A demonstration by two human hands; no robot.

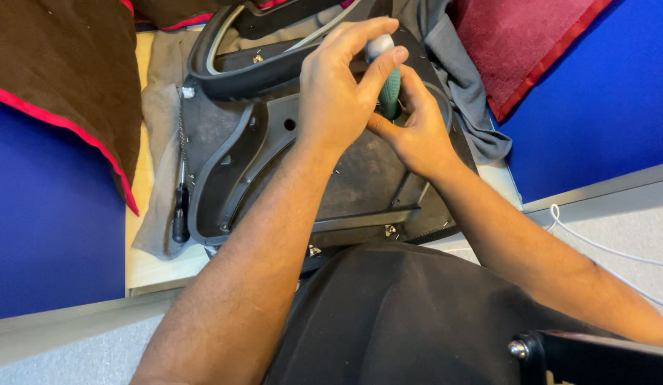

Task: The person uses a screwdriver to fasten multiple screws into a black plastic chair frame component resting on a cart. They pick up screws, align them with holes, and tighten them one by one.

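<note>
Largest in front of you is the dark moulded plastic panel (224, 164), lying flat on a grey cloth (160, 121) over a pale wooden bench top (142, 264). A second curved black shell with a light rim (217, 50) rests across its far edge. Blue partition walls (53, 214) stand on both sides; brown fabric with red trim (68, 71) drapes at your left and a crimson cloth (524, 36) at your right, with a crumpled grey garment (460, 85) between it and the panel. A black cover (388, 314) fills the near side, under your forearms.

Your left hand (335, 93) is curled over the top of a green-handled screwdriver (388, 89) with a grey cap — thumb and fingers closed around its upper end. Your right hand (417, 132) wraps the lower part of the handle, fingers closed around it near the panel. The screwdriver stands roughly upright over the panel's middle; its tip is hidden behind your hands, so you probably have it on a fastener, though that cannot be seen.

A slim black-handled tool (180, 207) lies at the panel's left edge, and small silver screws (390, 230) sit along the near rim.
</note>
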